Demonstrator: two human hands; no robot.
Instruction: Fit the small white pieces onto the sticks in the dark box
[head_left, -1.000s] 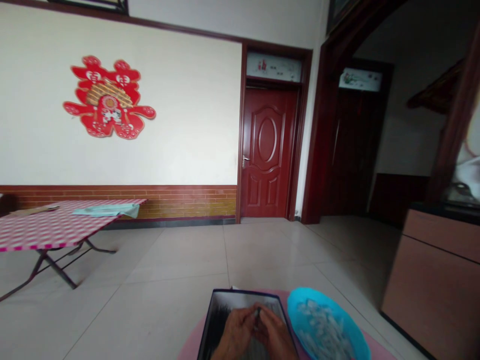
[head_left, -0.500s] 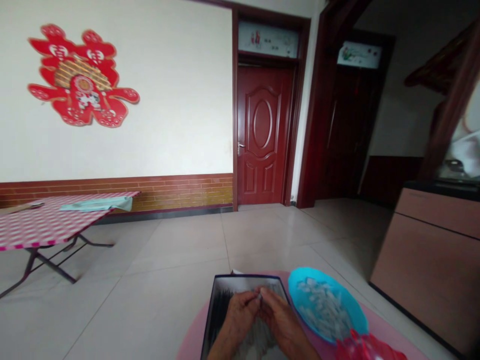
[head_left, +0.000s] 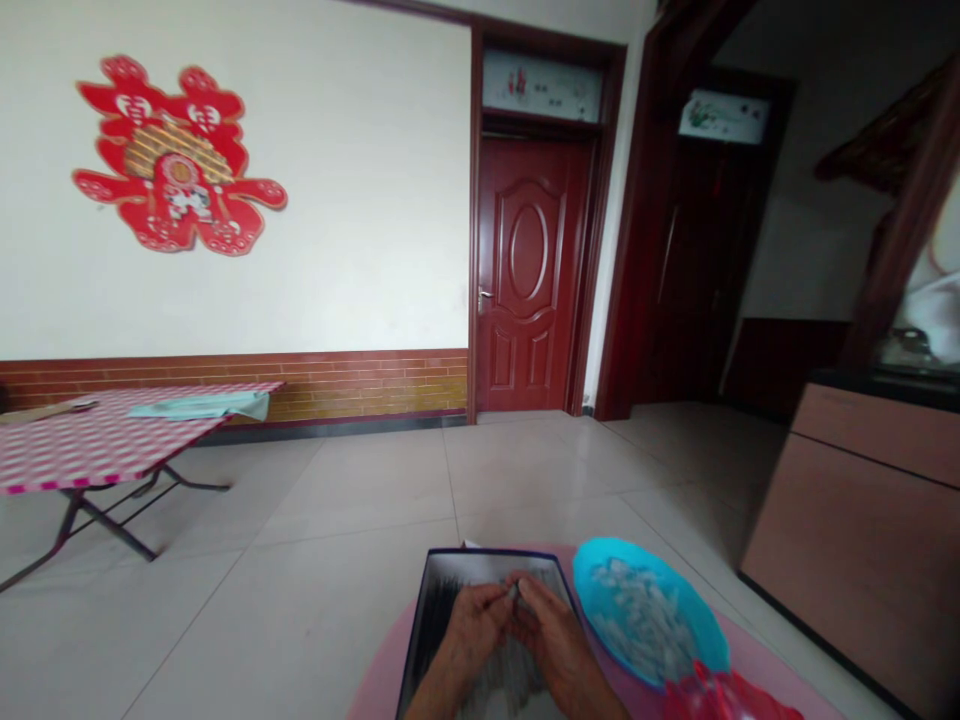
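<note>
Over a shallow box (head_left: 491,562), my left hand (head_left: 474,630) and my right hand (head_left: 551,625) meet with fingers pinched together. Between the fingertips is a small greyish piece (head_left: 514,592), too small and blurred to name. Thin dark sticks (head_left: 433,620) line the left side of the box, and pale slender pieces (head_left: 504,680) lie under my hands, partly hidden by them. Right of the box stands a bright blue bowl (head_left: 596,562) holding many whitish, elongated pieces (head_left: 649,620).
Box and bowl stand on a round pink tabletop (head_left: 382,665). A crumpled red plastic bag (head_left: 724,695) lies against the bowl's near edge. On the left is a folding table (head_left: 90,440) with a checked cover and a pale green cloth (head_left: 199,405). A brownish cabinet (head_left: 862,530) stands right.
The view has shifted slightly. My hands stay together over the box, fingertips still pinched around the small piece, with only a slight movement of the fingers.
</note>
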